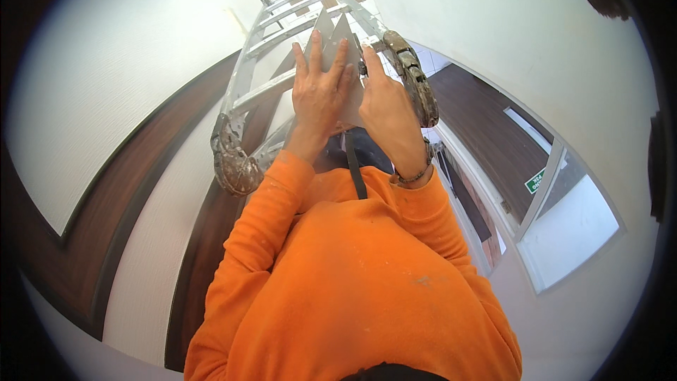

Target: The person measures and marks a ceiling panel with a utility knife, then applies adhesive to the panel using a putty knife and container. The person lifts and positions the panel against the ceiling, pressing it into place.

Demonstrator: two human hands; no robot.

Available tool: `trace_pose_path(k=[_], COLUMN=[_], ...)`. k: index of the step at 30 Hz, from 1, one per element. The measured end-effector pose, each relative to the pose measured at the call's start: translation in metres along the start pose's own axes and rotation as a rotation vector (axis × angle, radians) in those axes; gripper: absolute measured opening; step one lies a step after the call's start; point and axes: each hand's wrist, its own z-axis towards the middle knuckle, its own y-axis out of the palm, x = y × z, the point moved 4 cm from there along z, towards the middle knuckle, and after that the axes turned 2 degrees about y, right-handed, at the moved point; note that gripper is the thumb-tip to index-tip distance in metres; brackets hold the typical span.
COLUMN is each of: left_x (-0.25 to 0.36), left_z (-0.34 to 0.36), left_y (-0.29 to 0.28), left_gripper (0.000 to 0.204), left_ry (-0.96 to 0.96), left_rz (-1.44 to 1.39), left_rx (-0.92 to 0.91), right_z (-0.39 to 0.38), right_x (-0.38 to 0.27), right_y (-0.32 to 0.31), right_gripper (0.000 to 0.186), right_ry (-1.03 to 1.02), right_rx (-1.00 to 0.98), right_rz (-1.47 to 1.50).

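Observation:
A thin grey sheet [344, 37] with pointed upper ends lies on top of the stepladder [266, 93], in front of my chest. My left hand [319, 95] rests flat on it, fingers spread, holding nothing in its grasp. Beside it on the right, my right hand [389, 109] is closed round a slim dark tool [362, 68] that looks like a utility knife. Its index finger stretches forward along the tool, at the sheet's right edge. The palm hides most of the handle, and the hands cover the lower part of the sheet.
Paint-spattered brown hinges, a left one [233, 159] and a right one [412, 77], flank my hands. On the left stands a white wall panel [134, 63] with dark wood bands. Far right are a white wall [592, 92], a dark brown panel [486, 134] and a green sign [536, 181].

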Motion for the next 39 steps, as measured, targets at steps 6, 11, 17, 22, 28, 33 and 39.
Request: trace_pose_path(k=[6, 11, 17, 22, 28, 33, 39], left_x=[0.002, 0.002, 0.002, 0.002, 0.003, 0.001, 0.001], left_z=[0.0, 0.0, 0.0, -0.001, -0.001, -0.003, -0.003], left_y=[-0.002, -0.002, -0.001, 0.0, -0.001, -0.001, 0.0], left_gripper=[0.051, 0.052, 0.052, 0.05, 0.05, 0.052, 0.052], left_ry=[0.041, 0.04, 0.038, 0.038, 0.026, 0.051, 0.053], left_rz=[0.03, 0.023, 0.055, 0.049, 0.053, 0.07, 0.065], left_rx=[0.055, 0.044, 0.053, 0.067, 0.033, 0.069, 0.072], right_z=[0.006, 0.002, 0.003, 0.001, -0.004, 0.002, 0.003], right_x=[-0.01, 0.001, -0.002, -0.001, 0.002, 0.001, 0.005], right_y=[-0.003, 0.002, 0.0, 0.001, 0.001, -0.001, 0.004], right_gripper=[0.06, 0.061, 0.06, 0.058, 0.059, 0.06, 0.062], right_ry=[0.073, 0.017, 0.033, 0.021, -0.021, 0.019, -0.011], right_rx=[-0.072, -0.033, -0.045, -0.032, 0.008, -0.048, -0.022], right_rz=[-0.051, -0.047, -0.054, -0.065, -0.088, -0.067, -0.043])
